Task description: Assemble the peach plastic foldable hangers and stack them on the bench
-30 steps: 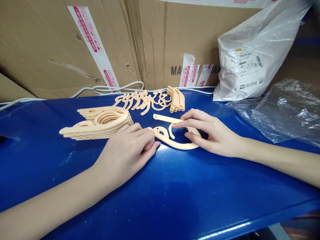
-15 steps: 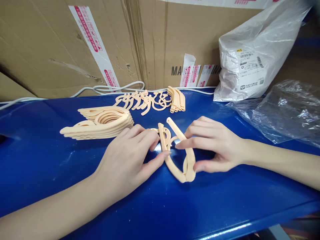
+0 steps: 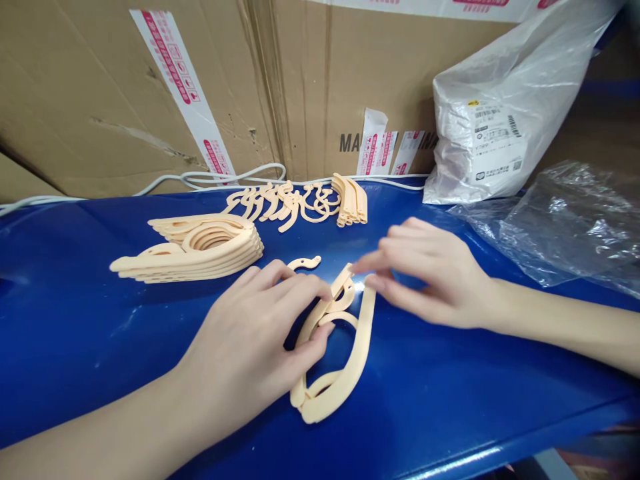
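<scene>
A peach plastic hanger (image 3: pixel 345 360), folded into a narrow loop, lies on the blue table (image 3: pixel 425 387) between my hands. My left hand (image 3: pixel 260 333) pinches its left arm between thumb and fingers. My right hand (image 3: pixel 430 273) is blurred by motion; its fingertips pinch the hanger's top right end. A small loose hook piece (image 3: pixel 305 263) lies just behind the hanger. A stack of finished folded hangers (image 3: pixel 200 245) sits to the left.
Loose hook pieces (image 3: pixel 287 200) and a bundle of strips (image 3: pixel 353 199) lie at the back by a white cable (image 3: pixel 220 179). Cardboard boxes (image 3: pixel 200 80) form the back wall. A white labelled bag (image 3: pixel 495 127) and crumpled clear plastic (image 3: pixel 575 220) sit at the right.
The hanger has been folded and swung toward me, from lying flat crosswise to pointing at the near edge. A small hook piece now lies free behind it. Both hands moved with it.
</scene>
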`<state>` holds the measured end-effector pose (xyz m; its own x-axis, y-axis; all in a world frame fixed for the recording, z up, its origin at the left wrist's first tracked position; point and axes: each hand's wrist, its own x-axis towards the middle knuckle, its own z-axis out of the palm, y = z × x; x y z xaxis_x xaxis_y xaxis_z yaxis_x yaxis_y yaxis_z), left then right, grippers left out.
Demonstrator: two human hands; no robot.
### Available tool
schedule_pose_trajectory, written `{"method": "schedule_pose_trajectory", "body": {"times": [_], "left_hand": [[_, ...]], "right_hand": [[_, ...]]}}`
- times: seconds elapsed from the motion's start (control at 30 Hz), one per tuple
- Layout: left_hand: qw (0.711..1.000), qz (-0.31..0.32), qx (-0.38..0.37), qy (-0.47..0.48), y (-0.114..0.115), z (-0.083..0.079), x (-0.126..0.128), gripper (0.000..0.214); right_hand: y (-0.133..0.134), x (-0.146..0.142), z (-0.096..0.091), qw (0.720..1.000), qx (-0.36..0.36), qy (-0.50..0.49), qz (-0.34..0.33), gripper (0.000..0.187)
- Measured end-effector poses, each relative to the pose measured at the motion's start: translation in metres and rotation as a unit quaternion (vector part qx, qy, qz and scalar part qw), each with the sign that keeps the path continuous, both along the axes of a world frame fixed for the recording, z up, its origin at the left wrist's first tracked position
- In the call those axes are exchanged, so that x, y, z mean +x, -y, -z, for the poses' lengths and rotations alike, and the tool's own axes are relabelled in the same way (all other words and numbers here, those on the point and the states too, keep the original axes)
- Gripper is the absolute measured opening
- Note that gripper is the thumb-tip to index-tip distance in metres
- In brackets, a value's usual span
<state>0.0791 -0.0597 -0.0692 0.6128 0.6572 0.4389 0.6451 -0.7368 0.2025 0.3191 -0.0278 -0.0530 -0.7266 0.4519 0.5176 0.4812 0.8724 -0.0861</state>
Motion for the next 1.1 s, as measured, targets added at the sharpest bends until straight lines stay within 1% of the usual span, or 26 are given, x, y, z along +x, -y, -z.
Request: {"method": "schedule_pose_trajectory", "body": {"times": [0.03,0.07,0.13,0.23,0.3,0.43,0.53,0.63,0.73,0.8,0.83,0.9,0.97,1.03,1.1], "left_hand": [[1.0,0.012,0.018,-0.006,0.0,-0.001,0.0,0.009],[0.999,0.022,0.034,-0.011,0.001,-0.001,0.0,0.009],[0.997,0.034,0.059,-0.021,0.002,-0.002,0.0,0.008],[0.994,0.043,0.092,-0.039,0.004,-0.004,0.0,0.008],[0.991,0.049,0.112,-0.052,0.005,-0.005,0.0,0.011],[0.987,0.064,0.128,-0.067,0.005,-0.007,-0.002,0.019],[0.99,0.063,0.115,-0.06,0.003,-0.006,-0.002,0.019],[0.993,0.067,0.091,-0.043,-0.001,-0.005,-0.002,0.02],[0.996,0.07,0.057,-0.022,-0.004,-0.003,-0.004,0.017],[0.997,0.064,0.039,-0.017,-0.007,-0.002,-0.005,0.016],[0.997,0.059,0.036,-0.019,-0.008,-0.002,-0.006,0.015],[0.998,0.045,0.046,-0.027,-0.013,0.0,-0.008,0.014],[0.997,0.026,0.06,-0.036,-0.018,0.001,-0.011,0.014],[0.996,0.011,0.078,-0.049,-0.023,0.001,-0.013,0.015],[0.992,-0.001,0.107,-0.069,-0.026,0.0,-0.015,0.015]], "right_hand": [[-0.007,0.0,-0.002,0.999,-0.028,-0.005,0.02,0.021],[-0.015,-0.001,-0.004,0.998,-0.057,-0.01,0.024,0.02],[-0.031,-0.005,-0.006,0.995,-0.094,-0.005,0.018,0.02],[-0.052,-0.018,-0.005,0.993,-0.108,0.039,-0.012,0.023],[-0.06,-0.028,-0.002,0.994,-0.095,0.054,-0.029,0.026],[-0.063,-0.04,0.006,0.994,-0.052,0.084,-0.056,0.02],[-0.059,-0.037,0.009,0.994,-0.021,0.102,-0.028,0.026],[-0.056,-0.022,0.009,0.996,0.002,0.093,0.016,0.027],[-0.051,0.0,0.003,0.998,-0.012,0.034,0.06,0.022],[-0.047,0.014,-0.003,0.994,-0.048,-0.017,0.092,0.019],[-0.045,0.02,-0.006,0.991,-0.061,-0.05,0.108,0.018],[-0.04,0.029,-0.013,0.982,-0.059,-0.115,0.138,0.02],[-0.036,0.032,-0.017,0.97,-0.071,-0.18,0.146,0.023],[-0.032,0.031,-0.017,0.955,-0.111,-0.24,0.137,0.024],[-0.03,0.027,-0.014,0.941,-0.154,-0.275,0.128,0.024]]}}
